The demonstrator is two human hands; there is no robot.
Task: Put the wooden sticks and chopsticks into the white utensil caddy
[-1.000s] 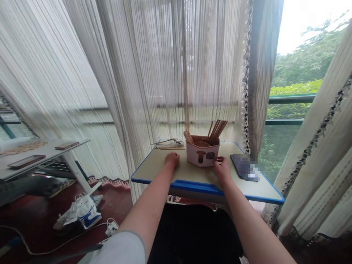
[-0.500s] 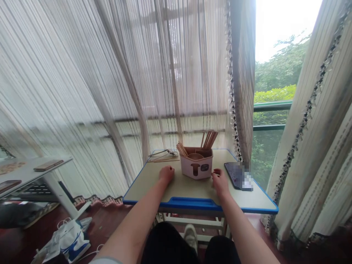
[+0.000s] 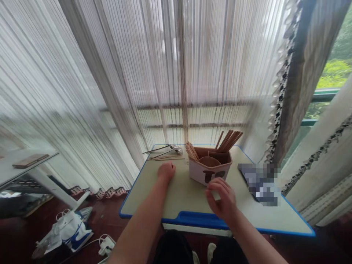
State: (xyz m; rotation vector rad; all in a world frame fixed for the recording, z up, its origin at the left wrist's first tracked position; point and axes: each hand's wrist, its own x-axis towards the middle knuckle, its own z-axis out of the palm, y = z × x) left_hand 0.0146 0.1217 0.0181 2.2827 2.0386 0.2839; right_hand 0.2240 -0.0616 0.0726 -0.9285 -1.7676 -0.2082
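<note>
A pink utensil holder (image 3: 210,171) with wooden chopsticks (image 3: 228,141) stands on a small blue-edged table (image 3: 192,216). My left hand (image 3: 166,171) rests on the tabletop left of the holder, curled into a loose fist with nothing visible in it. Raised in front of the holder, my right hand (image 3: 221,200) has its fingers bent and slightly apart, and they hold nothing. Metal spoons (image 3: 165,149) and loose chopsticks (image 3: 167,157) lie at the table's far left corner.
A phone (image 3: 258,179) lies on the table's right side. Striped sheer curtains (image 3: 165,73) hang close behind the table. To the left stand a second white table (image 3: 19,170) with a phone on it, and a bag (image 3: 67,234) and cables on the red floor.
My right hand has lifted off the tabletop beside the holder and drawn back toward me. The left hand stays in place. The camera has moved closer and turned left.
</note>
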